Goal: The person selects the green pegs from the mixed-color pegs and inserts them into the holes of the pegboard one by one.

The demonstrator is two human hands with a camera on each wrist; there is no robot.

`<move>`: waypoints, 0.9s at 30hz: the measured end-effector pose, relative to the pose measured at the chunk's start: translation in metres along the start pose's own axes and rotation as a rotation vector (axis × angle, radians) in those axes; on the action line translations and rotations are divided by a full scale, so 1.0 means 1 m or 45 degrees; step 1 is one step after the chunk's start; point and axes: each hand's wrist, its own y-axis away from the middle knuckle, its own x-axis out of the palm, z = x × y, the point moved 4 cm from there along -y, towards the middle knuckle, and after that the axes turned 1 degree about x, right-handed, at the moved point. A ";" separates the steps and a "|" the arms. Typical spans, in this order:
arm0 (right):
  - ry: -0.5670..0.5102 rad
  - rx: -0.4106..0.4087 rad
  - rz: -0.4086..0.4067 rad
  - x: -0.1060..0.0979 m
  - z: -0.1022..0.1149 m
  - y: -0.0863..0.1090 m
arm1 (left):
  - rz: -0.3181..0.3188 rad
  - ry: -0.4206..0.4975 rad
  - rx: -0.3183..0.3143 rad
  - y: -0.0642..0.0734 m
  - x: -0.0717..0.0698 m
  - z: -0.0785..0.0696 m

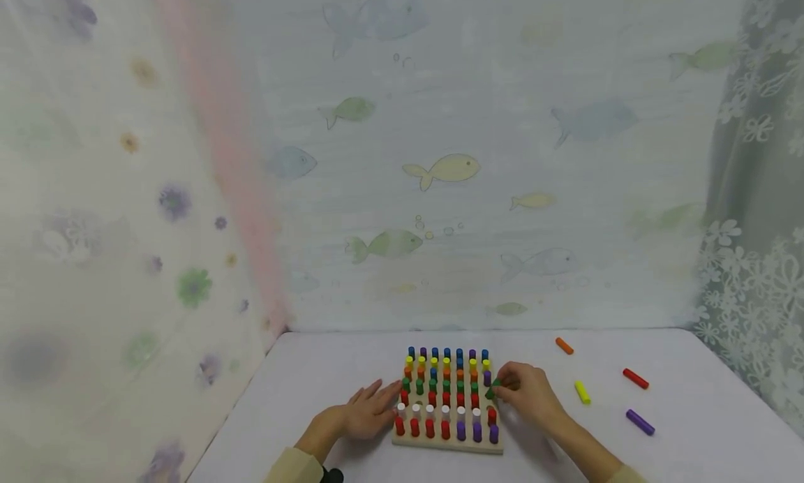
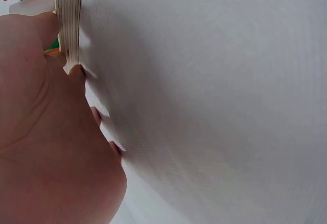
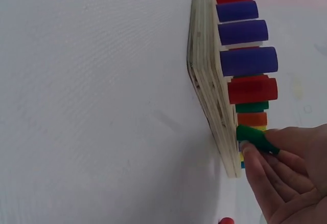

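A wooden pegboard point(image 1: 447, 447) lies on the white table, with rows of coloured pegs standing in it. Between thumb and fingertips, my right hand point(image 1: 527, 394) pinches a green peg point(image 3: 255, 138) at the board's right side. The peg is tilted, its lower end close to the board's face; whether that end sits in a hole I cannot tell. Fingers spread, my left hand point(image 1: 367, 412) rests on the table against the board's left edge. In the left wrist view, the board's layered side point(image 2: 70, 14) meets that hand's thumb and fingers.
To the right on the table lie loose pegs: orange point(image 1: 564, 345), yellow point(image 1: 582, 392), red point(image 1: 636, 378) and purple point(image 1: 640, 421). A fish-patterned curtain point(image 1: 477, 106) hangs behind the table, and a floral one point(image 1: 125, 225) on the left.
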 end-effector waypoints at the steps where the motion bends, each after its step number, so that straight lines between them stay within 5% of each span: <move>1: 0.014 -0.018 0.001 0.000 0.001 -0.001 | -0.004 -0.006 0.005 0.000 -0.001 -0.001; 11: 0.133 -0.137 0.115 0.007 0.008 -0.006 | -0.023 0.010 0.027 -0.003 0.001 0.005; 17: 0.143 -0.201 0.186 0.006 0.007 -0.006 | 0.006 0.001 0.017 0.007 -0.004 -0.008; 22: 0.144 -0.193 0.213 -0.006 0.006 -0.003 | 0.037 0.003 -0.003 0.015 -0.010 -0.019; 27: 0.190 -0.234 0.187 -0.026 0.007 0.003 | 0.007 -0.001 -0.004 0.008 -0.006 -0.012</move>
